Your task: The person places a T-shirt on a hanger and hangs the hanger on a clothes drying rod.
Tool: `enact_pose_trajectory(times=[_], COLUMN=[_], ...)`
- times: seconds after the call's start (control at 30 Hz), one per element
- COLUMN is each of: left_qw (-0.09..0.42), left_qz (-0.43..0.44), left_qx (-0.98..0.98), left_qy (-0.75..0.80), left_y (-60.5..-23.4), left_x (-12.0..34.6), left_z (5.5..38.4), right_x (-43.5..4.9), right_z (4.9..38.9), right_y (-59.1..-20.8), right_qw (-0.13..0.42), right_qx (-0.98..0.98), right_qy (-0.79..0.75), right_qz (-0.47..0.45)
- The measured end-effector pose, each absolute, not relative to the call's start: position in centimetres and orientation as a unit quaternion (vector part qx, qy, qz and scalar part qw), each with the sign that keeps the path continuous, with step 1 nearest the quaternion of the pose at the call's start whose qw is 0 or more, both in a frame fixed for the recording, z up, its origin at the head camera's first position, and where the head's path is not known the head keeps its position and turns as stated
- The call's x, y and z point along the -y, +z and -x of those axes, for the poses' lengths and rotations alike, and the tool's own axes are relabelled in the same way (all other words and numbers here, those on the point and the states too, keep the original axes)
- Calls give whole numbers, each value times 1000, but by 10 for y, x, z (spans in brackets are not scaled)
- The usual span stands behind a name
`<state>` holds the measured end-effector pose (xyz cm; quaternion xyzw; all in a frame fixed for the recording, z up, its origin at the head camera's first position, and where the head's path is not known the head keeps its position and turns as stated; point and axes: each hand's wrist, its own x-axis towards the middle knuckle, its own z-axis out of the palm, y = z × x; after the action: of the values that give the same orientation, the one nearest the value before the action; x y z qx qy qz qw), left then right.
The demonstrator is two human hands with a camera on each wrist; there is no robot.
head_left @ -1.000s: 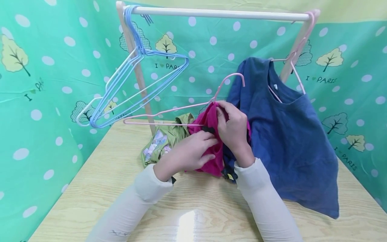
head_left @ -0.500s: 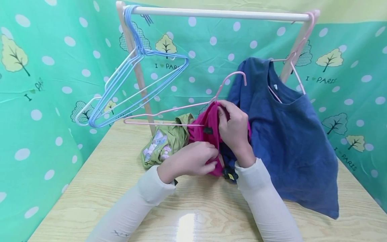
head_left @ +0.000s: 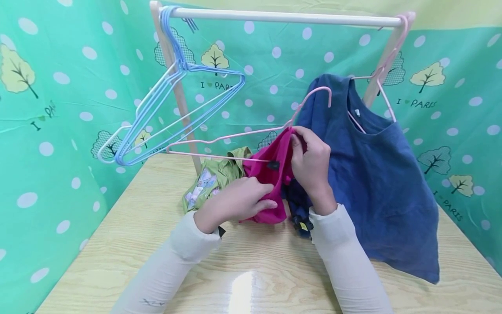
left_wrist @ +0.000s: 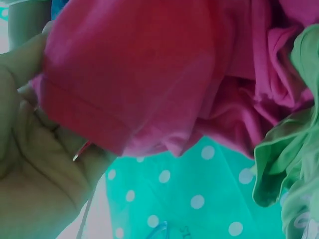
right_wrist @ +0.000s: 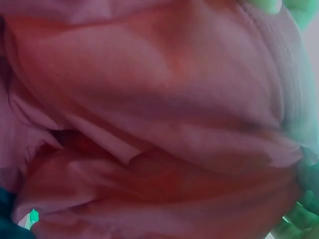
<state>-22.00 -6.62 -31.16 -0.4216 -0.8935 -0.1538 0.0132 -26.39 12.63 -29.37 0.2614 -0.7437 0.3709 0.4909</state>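
A magenta garment (head_left: 270,213) with a black label at its opening hangs bunched between both hands. My left hand (head_left: 240,198) grips its near edge, with thumb and fingers around the cloth (left_wrist: 134,64) in the left wrist view. Higher up, my right hand (head_left: 313,163) pinches the opening's edge beside the neck of a pink hanger (head_left: 251,132). One end of that hanger goes into the opening, hidden by cloth; its other arm sticks out left and its hook points up. Magenta fabric (right_wrist: 149,99) nearly fills the right wrist view.
Behind the hands lies a crumpled green garment (head_left: 200,189). Several blue hangers (head_left: 182,65) hang at the left of a wooden rack's white rail (head_left: 286,17). At right, a dark blue top (head_left: 384,187) hangs on another pink hanger, reaching down over the wooden table (head_left: 219,279).
The pink hanger and my right hand have shifted slightly right and up, with the garment's opening stretched wider. My left hand has moved slightly left, still on the edge.
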Motion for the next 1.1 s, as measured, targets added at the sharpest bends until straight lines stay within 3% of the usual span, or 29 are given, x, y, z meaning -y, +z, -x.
enact_pose_trajectory(times=[0.27, 0.6, 0.93, 1.1], left_qw=[-11, 26, 142, 222], left_qz=[448, 426, 430, 428], left_qx=[871, 864, 842, 821], left_qy=[-201, -267, -293, -305], left_y=[-306, -286, -267, -262], left_x=[70, 101, 132, 147], left_z=[221, 221, 221, 223], right_x=[-133, -143, -146, -148], right_z=[266, 266, 264, 263], right_y=[-292, -288, -284, -284], right_qw=[503, 513, 509, 505], right_qx=[742, 739, 747, 756], right_qy=[373, 387, 374, 360], right_qz=[-239, -203, -205, -208])
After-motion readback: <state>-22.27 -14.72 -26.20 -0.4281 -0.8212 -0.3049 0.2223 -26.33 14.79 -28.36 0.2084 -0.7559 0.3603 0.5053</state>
